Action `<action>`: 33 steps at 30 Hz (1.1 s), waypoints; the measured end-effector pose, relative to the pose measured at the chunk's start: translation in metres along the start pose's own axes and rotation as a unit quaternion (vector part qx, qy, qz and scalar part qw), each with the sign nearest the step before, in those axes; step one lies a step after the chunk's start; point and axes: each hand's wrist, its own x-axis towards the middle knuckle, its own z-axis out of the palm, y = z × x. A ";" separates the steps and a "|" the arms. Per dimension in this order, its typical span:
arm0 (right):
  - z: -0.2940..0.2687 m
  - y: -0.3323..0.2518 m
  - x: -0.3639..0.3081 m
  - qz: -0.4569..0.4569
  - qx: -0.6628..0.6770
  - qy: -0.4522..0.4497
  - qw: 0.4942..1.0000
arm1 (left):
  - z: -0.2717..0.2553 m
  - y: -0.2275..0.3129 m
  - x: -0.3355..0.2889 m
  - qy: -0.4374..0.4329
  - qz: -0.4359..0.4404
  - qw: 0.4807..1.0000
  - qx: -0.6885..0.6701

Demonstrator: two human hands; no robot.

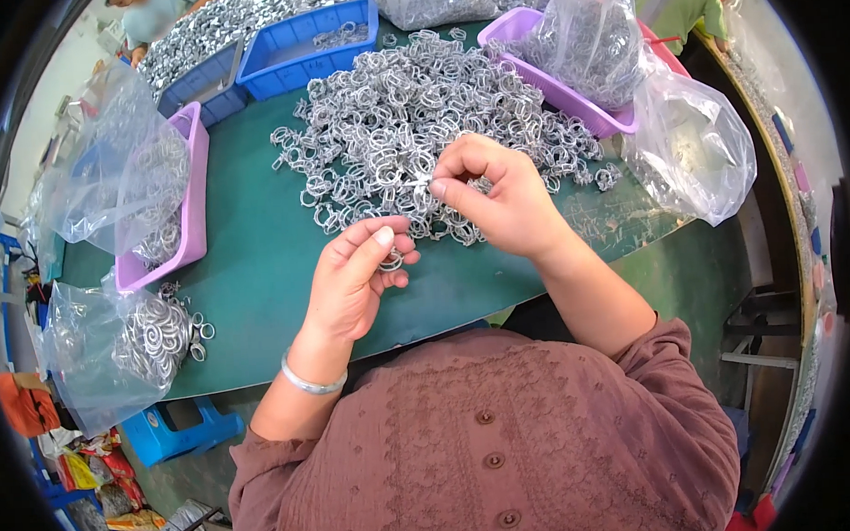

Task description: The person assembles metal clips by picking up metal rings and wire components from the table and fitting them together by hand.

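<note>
A large heap of silvery metal rings [382, 108] covers the middle of the green table. At its near edge my left hand [346, 278] is closed, palm turned up, its fingers curled round a metal ring [393, 260]. A bracelet [313, 384] circles that wrist. Further right and a little farther off, my right hand [497, 188] pinches a small bright metal piece [413, 183] between thumb and forefinger. This piece points left over the heap, and its exact shape is too small to make out. The two hands are apart.
Purple bins [196, 194] with bagged metal parts flank the heap, and blue bins [307, 47] stand behind it. A plastic bag [81, 343] spills rings [156, 336] at the near left. Below stands a blue stool [183, 431]. Other people are at the far edges.
</note>
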 end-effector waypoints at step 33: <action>0.017 0.014 -0.048 -0.036 0.068 -0.017 0.997 | 0.003 -0.018 -0.008 0.034 0.262 0.902 0.340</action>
